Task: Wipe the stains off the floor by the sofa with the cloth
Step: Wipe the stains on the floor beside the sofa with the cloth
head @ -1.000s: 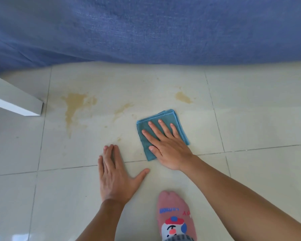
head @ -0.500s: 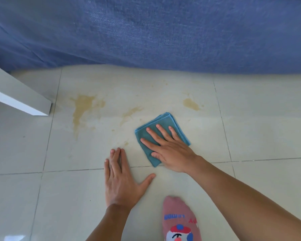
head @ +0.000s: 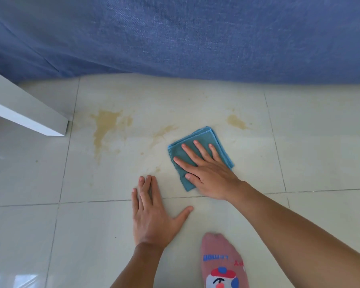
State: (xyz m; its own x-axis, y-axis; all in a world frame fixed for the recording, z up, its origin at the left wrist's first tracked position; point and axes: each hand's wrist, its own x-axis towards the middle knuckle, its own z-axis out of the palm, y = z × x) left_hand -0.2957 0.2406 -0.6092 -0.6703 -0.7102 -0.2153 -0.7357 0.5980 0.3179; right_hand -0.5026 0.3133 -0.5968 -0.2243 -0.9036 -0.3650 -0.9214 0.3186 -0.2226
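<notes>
A folded teal cloth lies flat on the pale tiled floor in front of the blue sofa. My right hand presses down on it with straight, spread fingers. My left hand rests flat on the tile just left of the cloth, fingers straight. Brownish stains mark the floor: a large one at the left, a faint streak beside the cloth's upper left, a small spot beyond its upper right corner, and tiny specks near my left fingertips.
A white furniture corner juts in from the left, close to the large stain. My foot in a pink patterned sock stands at the bottom between my arms. The sofa's fabric hangs down to the floor along the whole back.
The view has shifted slightly, so everything sits lower in the frame. My right hand has turned the cloth a little on the floor. My left hand stays planted.
</notes>
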